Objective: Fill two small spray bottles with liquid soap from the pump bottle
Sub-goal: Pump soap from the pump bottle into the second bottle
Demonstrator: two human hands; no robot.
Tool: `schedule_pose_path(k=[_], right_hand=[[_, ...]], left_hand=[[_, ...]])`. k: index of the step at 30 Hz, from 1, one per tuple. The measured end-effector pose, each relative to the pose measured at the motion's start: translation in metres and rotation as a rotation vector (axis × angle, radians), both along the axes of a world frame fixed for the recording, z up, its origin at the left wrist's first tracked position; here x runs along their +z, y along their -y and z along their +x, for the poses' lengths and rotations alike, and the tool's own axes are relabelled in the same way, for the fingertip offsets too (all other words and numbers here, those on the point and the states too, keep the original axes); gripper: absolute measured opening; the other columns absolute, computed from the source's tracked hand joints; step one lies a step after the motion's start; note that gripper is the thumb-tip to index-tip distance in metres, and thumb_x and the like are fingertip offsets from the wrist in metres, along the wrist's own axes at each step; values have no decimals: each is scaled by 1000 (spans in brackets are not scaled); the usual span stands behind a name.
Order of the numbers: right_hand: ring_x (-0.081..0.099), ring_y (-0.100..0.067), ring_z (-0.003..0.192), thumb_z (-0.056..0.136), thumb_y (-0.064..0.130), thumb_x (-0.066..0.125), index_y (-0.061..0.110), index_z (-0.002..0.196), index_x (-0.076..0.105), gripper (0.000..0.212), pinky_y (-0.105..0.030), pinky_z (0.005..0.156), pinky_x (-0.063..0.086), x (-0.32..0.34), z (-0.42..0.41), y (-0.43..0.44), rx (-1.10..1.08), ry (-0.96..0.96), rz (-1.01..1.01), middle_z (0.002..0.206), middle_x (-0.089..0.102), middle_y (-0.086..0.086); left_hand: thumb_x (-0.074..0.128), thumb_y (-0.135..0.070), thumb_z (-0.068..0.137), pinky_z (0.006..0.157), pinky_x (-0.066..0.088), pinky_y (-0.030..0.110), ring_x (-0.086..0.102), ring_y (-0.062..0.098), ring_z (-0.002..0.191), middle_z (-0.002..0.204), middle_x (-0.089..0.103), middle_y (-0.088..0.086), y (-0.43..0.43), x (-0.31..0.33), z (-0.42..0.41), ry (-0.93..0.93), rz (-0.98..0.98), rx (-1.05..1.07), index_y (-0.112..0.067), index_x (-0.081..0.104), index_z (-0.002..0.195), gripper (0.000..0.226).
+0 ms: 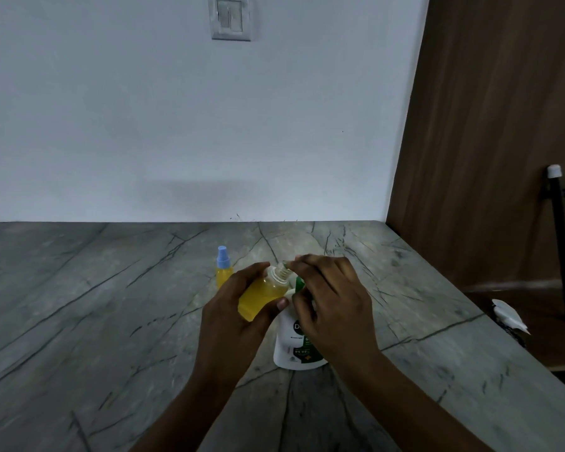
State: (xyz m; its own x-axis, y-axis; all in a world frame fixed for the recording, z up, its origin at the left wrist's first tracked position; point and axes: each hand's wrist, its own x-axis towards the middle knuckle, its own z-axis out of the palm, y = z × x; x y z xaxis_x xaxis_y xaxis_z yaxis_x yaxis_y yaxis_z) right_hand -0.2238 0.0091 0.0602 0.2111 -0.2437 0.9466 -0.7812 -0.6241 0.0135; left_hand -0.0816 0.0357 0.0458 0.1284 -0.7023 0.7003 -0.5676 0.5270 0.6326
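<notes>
My left hand (232, 308) grips a small clear spray bottle (263, 293) without its cap, tilted to the right and nearly full of yellow soap. Its threaded open neck points at the green nozzle of the pump bottle. My right hand (331, 298) rests on top of the white and green pump bottle (291, 344), covering the pump head. That bottle stands on the grey marble counter (111, 321). A second small spray bottle (223, 269), filled with yellow soap and closed with a blue spray cap, stands upright just behind my left hand.
The counter ends at a white wall behind and at an edge on the right. A brown wooden door (503, 141) stands to the right, with a black rod (561, 243) and a white object (509, 316) beside the counter edge.
</notes>
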Motion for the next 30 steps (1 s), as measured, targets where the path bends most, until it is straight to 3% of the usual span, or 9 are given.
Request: schedule_pose_path(k=[11,17,30], right_hand=[[51,-16,89,83,15,48,4,94,71,27,-22,74,41,-6,0,-2,-13,-13,18,95,68,-7],[49,-16,91,82,17,49,4,98,70,30,-22,76,39,-1,0,0,-6,-17,29,97,67,-9],[51,-17,92,84,15,48,4,100,70,29,-21,76,41,1,-2,1,18,-5,16,99,67,-9]], left_hand=[[72,-43,69,74,42,1,55,-17,91,101,57,-31,3,-4,8,27,-4,-9,-32,57,115,49],[75,-40,71,75,43,3,59,-10,92,101,61,-24,2,-2,5,6,-20,-12,-27,59,114,48],[69,-39,70,74,40,1,56,-13,92,98,58,-26,0,1,-1,-7,-8,9,-24,59,115,49]])
